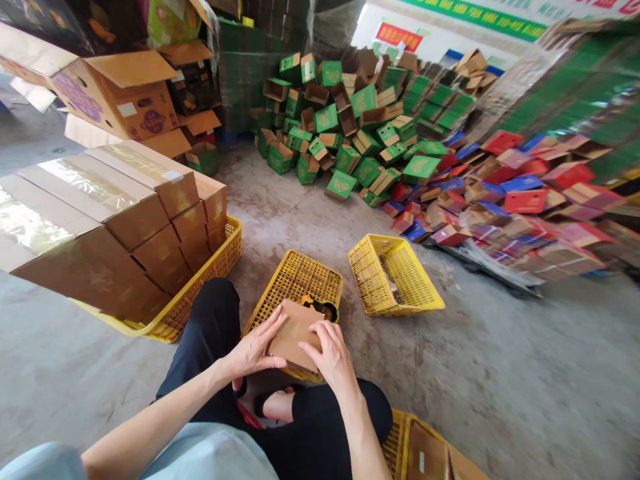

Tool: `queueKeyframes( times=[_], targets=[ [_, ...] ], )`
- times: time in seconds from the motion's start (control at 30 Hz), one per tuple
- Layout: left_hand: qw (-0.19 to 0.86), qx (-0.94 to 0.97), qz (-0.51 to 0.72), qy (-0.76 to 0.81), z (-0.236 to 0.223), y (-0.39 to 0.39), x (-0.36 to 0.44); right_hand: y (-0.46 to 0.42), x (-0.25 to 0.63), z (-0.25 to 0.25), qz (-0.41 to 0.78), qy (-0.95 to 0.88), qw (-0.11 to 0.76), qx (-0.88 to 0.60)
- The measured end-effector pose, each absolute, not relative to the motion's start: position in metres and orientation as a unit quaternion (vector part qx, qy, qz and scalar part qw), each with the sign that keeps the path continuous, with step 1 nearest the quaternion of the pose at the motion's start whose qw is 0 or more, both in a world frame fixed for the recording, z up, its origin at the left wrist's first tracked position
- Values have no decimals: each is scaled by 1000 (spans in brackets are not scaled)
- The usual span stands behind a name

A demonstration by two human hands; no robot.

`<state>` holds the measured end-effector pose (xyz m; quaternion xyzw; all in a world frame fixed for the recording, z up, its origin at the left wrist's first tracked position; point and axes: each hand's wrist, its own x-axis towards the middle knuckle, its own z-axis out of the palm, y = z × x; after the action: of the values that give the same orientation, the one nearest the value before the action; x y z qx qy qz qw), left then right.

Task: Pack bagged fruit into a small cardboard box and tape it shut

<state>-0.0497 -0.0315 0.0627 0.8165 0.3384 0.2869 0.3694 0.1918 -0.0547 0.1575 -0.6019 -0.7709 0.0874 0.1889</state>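
A small brown cardboard box rests on an upturned yellow plastic crate in front of my legs. My left hand holds the box's left side, fingers stretched along its top edge and thumb near the front. On the right side, my right hand grips the box with bent fingers, its thumb on the top face. Just behind the box a black and yellow tape dispenser lies on the crate, partly hidden by the box. The box's underside is out of sight.
Taped cartons fill a large yellow crate to my left. A tilted yellow basket stands ahead right. Piles of green boxes and red and blue boxes lie beyond. Another yellow crate holds cardboard near my right knee.
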Motion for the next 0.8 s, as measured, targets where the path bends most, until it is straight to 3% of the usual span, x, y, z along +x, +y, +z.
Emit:
queueKeyframes(
  times=[0.43,0.8],
  targets=[
    [405,800,295,330,63,-31,-50,-57,190,153,74,-779,173,-599],
    [419,799,284,325,60,-27,-52,-42,173,144,-31,-772,148,-617]
  ],
)
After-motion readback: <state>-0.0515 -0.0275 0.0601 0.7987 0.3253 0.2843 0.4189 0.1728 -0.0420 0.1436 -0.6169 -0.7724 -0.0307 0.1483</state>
